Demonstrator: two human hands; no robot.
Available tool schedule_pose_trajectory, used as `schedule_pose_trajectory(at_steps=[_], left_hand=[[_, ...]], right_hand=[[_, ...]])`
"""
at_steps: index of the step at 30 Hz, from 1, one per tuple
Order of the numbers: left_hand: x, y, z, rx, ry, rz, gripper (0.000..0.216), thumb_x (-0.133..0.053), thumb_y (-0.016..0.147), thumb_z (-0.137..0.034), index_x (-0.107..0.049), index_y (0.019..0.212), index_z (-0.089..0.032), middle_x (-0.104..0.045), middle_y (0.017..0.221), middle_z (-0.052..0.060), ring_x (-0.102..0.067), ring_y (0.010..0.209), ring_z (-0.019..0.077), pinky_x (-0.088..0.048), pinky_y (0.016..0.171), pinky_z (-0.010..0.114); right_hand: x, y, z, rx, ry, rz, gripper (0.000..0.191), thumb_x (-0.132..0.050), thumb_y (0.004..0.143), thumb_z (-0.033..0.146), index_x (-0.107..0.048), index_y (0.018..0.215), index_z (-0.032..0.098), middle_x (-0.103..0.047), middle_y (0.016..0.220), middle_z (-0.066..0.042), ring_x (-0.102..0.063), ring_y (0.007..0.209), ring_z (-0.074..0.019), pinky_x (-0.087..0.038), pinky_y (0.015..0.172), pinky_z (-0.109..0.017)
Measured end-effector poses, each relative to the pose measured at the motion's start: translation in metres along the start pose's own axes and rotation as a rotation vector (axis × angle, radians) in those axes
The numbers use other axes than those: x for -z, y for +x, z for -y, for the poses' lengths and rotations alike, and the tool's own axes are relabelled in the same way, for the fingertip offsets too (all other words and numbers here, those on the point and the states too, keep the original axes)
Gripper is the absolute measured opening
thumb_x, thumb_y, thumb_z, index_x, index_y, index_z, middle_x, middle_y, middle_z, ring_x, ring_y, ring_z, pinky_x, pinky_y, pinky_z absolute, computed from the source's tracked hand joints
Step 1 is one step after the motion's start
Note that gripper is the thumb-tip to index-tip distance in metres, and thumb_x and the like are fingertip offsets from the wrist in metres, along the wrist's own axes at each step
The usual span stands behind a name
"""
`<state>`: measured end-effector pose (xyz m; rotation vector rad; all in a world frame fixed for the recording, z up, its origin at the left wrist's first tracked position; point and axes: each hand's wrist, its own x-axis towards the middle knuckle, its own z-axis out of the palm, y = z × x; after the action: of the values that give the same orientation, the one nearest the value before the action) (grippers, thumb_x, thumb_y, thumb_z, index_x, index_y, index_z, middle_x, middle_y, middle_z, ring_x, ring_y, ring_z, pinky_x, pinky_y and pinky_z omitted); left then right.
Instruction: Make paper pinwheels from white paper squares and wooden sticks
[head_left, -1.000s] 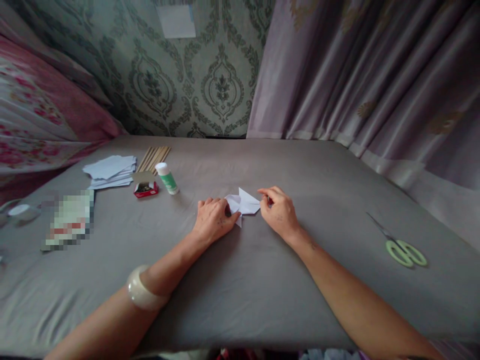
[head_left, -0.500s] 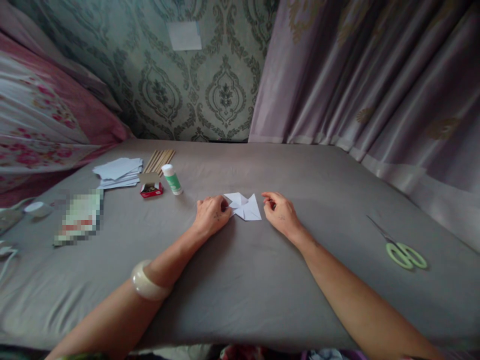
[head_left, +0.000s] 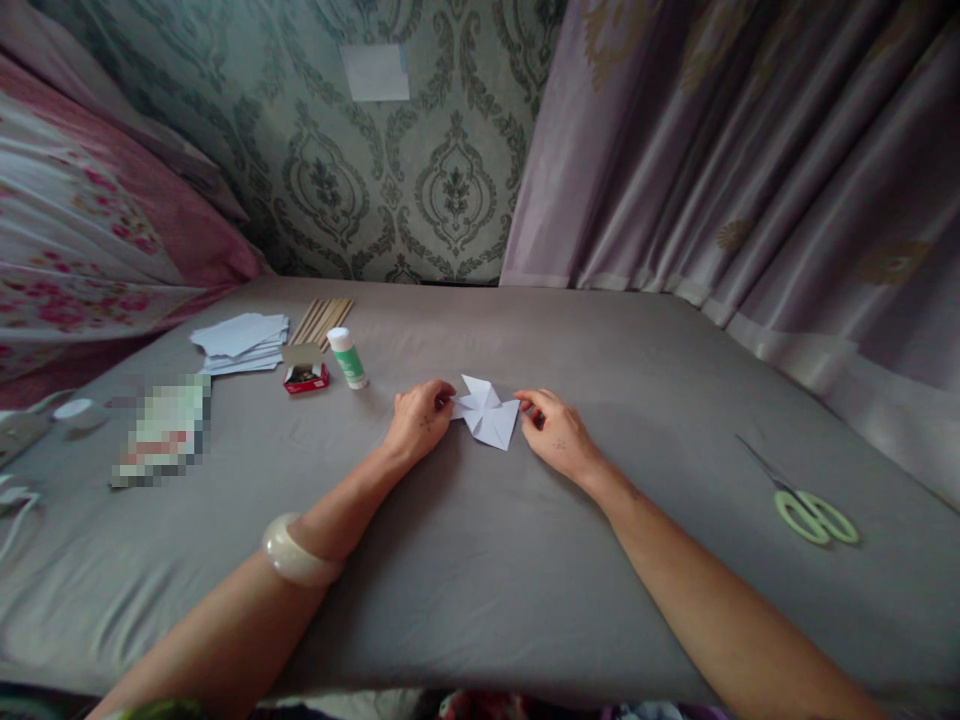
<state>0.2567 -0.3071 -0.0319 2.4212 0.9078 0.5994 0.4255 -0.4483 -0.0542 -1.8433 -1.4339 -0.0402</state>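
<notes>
left forearm: bare, fitted with one bangle, cream, wide, rounded, glossy finish. left grip: small dark dot-like markings on back. right grip: similar small markings on back. right forearm: bare.

Room in a home. Shown by: damask-patterned wallpaper; long mauve curtain; pink floral fabric; grey cloth underneath.
</notes>
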Motion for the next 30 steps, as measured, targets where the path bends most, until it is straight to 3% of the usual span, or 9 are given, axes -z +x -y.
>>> schedule_pose_trajectory(at_steps=[5,14,24,30], left_hand=[[-0.003,0.006,0.011,-0.013,-0.204,-0.062,0.02,-0.049,0.075,-0.019,-0.065,0.087,-0.017,-0.07,0.083,0.006,-0.063,0.078,0.0175,-0.049,0.075,0.029],[-0.006,0.012,0.02,0.096,-0.432,-0.047,0.026,-0.051,0.07,-0.026,-0.067,0.086,-0.014,-0.068,0.079,0.006,-0.061,0.074,0.0167,-0.049,0.071,0.028],[-0.006,0.01,0.015,0.147,-0.546,-0.044,0.025,-0.052,0.068,-0.026,-0.066,0.085,-0.014,-0.069,0.079,0.005,-0.062,0.074,0.0169,-0.049,0.072,0.029],[-0.009,0.01,0.015,0.105,-0.493,-0.03,0.025,-0.051,0.071,-0.025,-0.067,0.086,-0.013,-0.069,0.08,0.006,-0.063,0.076,0.0173,-0.05,0.074,0.03]], right_hand=[[0.002,-0.002,0.008,0.083,-0.001,0.053,0.036,-0.05,0.076,0.005,-0.062,0.106,0.019,-0.061,0.096,-0.006,-0.059,0.078,-0.0158,-0.05,0.073,-0.028],[0.007,-0.01,0.03,0.257,-0.13,0.132,0.033,-0.05,0.081,0.006,-0.06,0.109,0.021,-0.059,0.103,-0.007,-0.058,0.095,-0.019,-0.051,0.082,-0.031],[0.005,-0.012,0.034,0.415,-0.191,0.14,0.016,-0.049,0.09,0.017,-0.064,0.096,0.02,-0.06,0.097,-0.008,-0.058,0.087,-0.0181,-0.049,0.079,-0.031],[0.005,-0.012,0.036,0.431,-0.26,0.173,0.02,-0.048,0.092,0.02,-0.066,0.084,0.019,-0.062,0.087,-0.006,-0.058,0.081,-0.0167,-0.047,0.076,-0.029]])
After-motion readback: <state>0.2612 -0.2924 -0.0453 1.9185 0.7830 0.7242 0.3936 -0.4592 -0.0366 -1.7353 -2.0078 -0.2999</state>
